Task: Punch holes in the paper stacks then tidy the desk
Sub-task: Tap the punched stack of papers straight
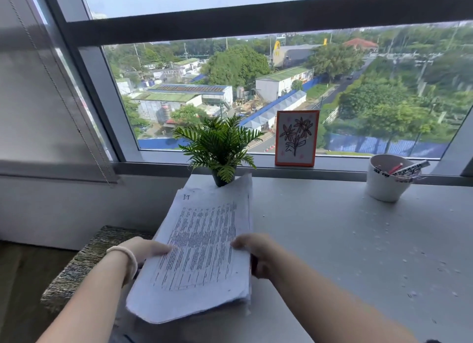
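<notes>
Paper stack: white printed sheets, matt, edges worn and slightly curled. Desk: pale grey, smooth, matt, speckled with tiny paper bits. Cup: white, smooth, faint sheen. Fern: glossy fronds that look plastic. Framed drawing: paper in an orange border. Woven seat: coarse, rough cloth. Wristband: pale, soft-looking.

Both forearms extended, left hand and right hand — fingers curled, gripping
</notes>
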The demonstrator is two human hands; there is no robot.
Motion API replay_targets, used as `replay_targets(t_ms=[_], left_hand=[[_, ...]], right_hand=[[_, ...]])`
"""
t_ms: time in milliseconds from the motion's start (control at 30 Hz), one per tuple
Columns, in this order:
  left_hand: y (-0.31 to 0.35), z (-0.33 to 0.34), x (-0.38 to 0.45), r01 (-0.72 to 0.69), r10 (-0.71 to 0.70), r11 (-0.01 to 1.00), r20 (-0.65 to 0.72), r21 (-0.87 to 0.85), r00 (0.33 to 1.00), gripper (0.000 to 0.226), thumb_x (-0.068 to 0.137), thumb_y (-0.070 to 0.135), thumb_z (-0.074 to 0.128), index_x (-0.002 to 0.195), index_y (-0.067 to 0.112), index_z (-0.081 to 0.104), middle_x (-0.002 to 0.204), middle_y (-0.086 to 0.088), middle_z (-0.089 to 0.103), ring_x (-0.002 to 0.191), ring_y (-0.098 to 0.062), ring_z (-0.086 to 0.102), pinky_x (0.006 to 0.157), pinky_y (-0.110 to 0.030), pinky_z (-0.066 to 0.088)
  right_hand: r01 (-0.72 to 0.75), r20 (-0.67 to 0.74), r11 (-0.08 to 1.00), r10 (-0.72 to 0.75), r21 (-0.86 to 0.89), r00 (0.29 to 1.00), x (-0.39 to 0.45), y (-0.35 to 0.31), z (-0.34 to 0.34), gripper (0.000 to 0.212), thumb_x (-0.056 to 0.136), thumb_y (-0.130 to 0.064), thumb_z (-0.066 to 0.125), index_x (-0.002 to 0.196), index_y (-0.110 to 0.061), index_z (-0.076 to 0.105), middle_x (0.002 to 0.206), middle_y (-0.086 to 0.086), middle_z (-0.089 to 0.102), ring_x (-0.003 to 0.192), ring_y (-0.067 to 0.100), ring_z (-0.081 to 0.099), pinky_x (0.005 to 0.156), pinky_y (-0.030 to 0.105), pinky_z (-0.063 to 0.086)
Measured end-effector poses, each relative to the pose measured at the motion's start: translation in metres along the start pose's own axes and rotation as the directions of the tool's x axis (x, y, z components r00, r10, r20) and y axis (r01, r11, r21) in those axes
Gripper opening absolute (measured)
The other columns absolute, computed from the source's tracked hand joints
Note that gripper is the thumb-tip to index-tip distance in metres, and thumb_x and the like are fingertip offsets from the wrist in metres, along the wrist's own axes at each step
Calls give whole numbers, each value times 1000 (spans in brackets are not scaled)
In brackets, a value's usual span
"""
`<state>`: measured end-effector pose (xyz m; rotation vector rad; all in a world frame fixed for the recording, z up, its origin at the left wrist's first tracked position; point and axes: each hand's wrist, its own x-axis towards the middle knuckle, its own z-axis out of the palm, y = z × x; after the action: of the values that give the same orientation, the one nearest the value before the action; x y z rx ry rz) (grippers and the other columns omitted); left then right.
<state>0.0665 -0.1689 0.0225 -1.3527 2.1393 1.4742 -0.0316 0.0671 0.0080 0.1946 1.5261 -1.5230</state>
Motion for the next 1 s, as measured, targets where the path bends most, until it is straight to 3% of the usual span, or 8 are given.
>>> replay_targets(t_ms=[167,333,400,567,667,767,900,1000], left_hand=[[-6,10,-24,124,4,939,371,-321,929,58,68,21,75,116,-8,63,106,-23,68,78,-30,71,86,-39,54],[4,56,-61,211,47,884,528,-417,848,32,83,11,53,92,-17,67,88,-29,69,61,-35,70,54,-43,58],[9,79,-78,221,68,881,574,-418,816,29,87,5,48,87,-19,65,79,-31,68,55,-38,68,42,-43,54],[41,136,-115,-216,492,743,299,-633,818,27,83,-15,52,106,-1,57,92,-25,70,73,-34,70,63,-47,59],[75,155,-130,-538,710,568,41,-623,703,28,86,-12,54,101,11,56,91,-9,72,83,-23,68,77,-39,58],[97,164,-131,-679,823,416,-68,-605,564,29,89,-9,52,109,11,54,101,-6,69,90,-18,66,75,-29,56],[86,170,-118,-756,839,393,-132,-524,527,24,85,3,65,104,16,61,98,2,73,92,-13,67,76,-28,54],[83,165,-112,-800,865,381,-127,-464,486,53,71,25,76,117,10,55,108,-2,71,100,-18,68,80,-31,56]], right_hand=[[-21,170,975,-18,221,985,-44,8,-49,33,96,1,38,71,9,58,55,18,65,38,26,62,31,20,42],[50,184,992,-72,118,980,-63,28,-83,18,88,7,47,102,14,56,75,23,70,57,31,70,43,29,52],[200,116,977,-207,68,971,-77,35,-105,43,65,9,58,108,10,57,81,24,71,64,32,71,50,32,56],[583,62,812,-582,2,811,-130,27,-156,63,61,-4,80,119,-1,55,106,22,70,91,37,70,72,43,59],[770,-122,629,-777,-109,618,-143,6,-163,34,83,4,67,111,-12,58,99,9,74,87,22,72,71,33,59],[831,-203,507,-860,-230,469,-138,-7,-167,27,89,-4,64,112,-16,59,103,4,72,96,20,69,82,35,56],[786,-203,540,-842,-301,500,-124,2,-168,22,89,-9,65,107,-21,59,98,-4,71,95,16,66,80,26,55],[788,-170,565,-825,-246,539,-125,2,-168,31,84,-3,71,111,-14,63,96,-2,74,94,15,69,73,21,55]])
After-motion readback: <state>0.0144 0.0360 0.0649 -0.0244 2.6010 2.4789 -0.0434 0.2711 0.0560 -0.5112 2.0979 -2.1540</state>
